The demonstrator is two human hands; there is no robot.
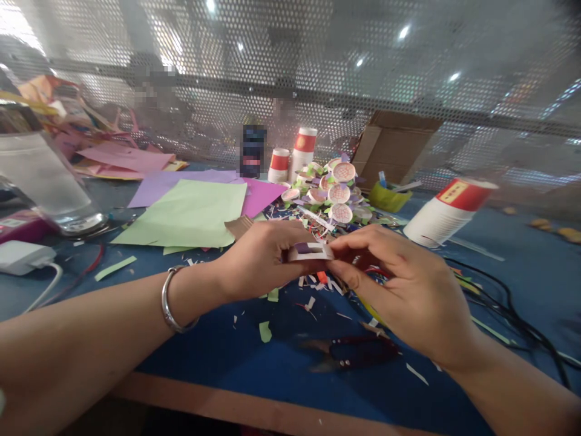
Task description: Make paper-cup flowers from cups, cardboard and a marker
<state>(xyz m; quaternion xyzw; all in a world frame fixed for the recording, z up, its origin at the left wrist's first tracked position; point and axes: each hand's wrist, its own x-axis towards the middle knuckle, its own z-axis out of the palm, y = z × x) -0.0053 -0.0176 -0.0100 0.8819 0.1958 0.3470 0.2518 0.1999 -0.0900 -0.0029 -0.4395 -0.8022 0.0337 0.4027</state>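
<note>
A small white curved paper piece (311,251) with a purple patch and an open slot is held between my hands over the table. My left hand (261,257), its wrist in a silver bangle, grips the piece's left end. The thumb and fingertips of my right hand (399,278) pinch its right end. Just below lie thread snips (349,353) with dark red handles, blades pointing left. Beyond my hands is a heap of small round paper-cup pieces (340,194) with green and purple paper on them.
Green paper (190,212) and purple sheets (149,186) lie at left, near a glass of water (68,181) and a white charger (25,257). Stacked paper cups (449,212) lean at right, by black cables (512,309). A cardboard box (394,145) stands against the perforated metal screen (318,54). Paper scraps litter the blue tabletop.
</note>
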